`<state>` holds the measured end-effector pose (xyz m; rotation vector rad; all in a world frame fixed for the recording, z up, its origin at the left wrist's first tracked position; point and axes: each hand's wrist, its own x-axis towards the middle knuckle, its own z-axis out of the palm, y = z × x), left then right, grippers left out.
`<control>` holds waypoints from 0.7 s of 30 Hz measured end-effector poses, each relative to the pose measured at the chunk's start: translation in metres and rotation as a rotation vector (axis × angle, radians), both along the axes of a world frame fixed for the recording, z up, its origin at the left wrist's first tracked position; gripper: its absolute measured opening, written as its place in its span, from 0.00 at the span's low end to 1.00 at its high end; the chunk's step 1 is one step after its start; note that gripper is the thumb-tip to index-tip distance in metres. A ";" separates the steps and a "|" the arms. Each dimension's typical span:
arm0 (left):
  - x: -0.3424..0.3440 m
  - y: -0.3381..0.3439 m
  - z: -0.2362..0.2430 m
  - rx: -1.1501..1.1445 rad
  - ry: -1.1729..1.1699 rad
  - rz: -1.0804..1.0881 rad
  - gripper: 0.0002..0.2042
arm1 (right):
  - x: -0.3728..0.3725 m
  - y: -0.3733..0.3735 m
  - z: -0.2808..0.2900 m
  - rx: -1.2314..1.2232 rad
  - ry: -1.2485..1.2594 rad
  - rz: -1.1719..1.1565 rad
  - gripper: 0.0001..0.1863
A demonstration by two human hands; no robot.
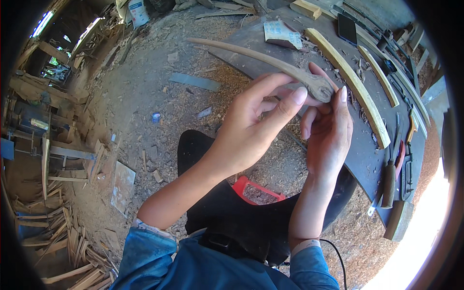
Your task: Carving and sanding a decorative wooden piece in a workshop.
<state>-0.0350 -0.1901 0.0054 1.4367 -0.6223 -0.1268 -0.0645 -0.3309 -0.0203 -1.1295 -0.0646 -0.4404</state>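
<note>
Over the near edge of a dark workbench, I hold up a slender curved wooden piece [256, 54] in both hands. It tapers to a thin tip toward the far left, and its thick end is rounded and carved. My left hand [256, 113] grips it near the thick end, thumb on the near side and fingers behind, partly hidden. My right hand [331, 128] closes around the thick end, with its thumb and a fingertip against it. Beyond my hands, a folded sheet of sandpaper [282, 35] lies on the bench.
On the workbench [244, 37] lie a long curved wood strip [350, 79], a shorter strip [379, 75], a phone [347, 29], wooden-handled tools [388, 186], a wood block [399, 221] and shavings. A red plastic frame [258, 190] shows below my arms. Scrap wood [72, 232] piles up at left.
</note>
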 end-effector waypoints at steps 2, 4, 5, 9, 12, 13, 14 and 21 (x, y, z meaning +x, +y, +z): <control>0.000 -0.001 -0.001 -0.039 -0.007 -0.007 0.18 | -0.002 0.004 0.004 -0.015 0.021 -0.014 0.32; -0.001 -0.001 0.003 -0.064 0.046 0.015 0.17 | -0.003 0.004 0.004 -0.030 0.035 -0.024 0.32; -0.001 -0.001 0.005 -0.063 0.046 0.021 0.17 | -0.004 0.003 0.002 -0.132 0.011 -0.016 0.30; 0.007 0.003 0.008 -0.153 0.043 0.085 0.16 | -0.009 0.010 0.005 -0.340 0.049 -0.026 0.28; 0.017 0.012 0.006 -0.086 -0.059 0.141 0.17 | -0.009 0.004 0.001 -0.350 0.050 0.016 0.34; 0.018 0.016 0.007 -0.086 -0.056 0.140 0.17 | -0.009 0.002 0.002 -0.393 0.052 0.004 0.35; 0.020 0.020 0.007 -0.056 -0.032 0.116 0.17 | -0.008 -0.001 0.001 -0.395 0.040 0.002 0.36; 0.013 0.031 0.008 0.103 0.025 0.064 0.17 | -0.007 -0.007 0.004 -0.318 0.061 -0.067 0.33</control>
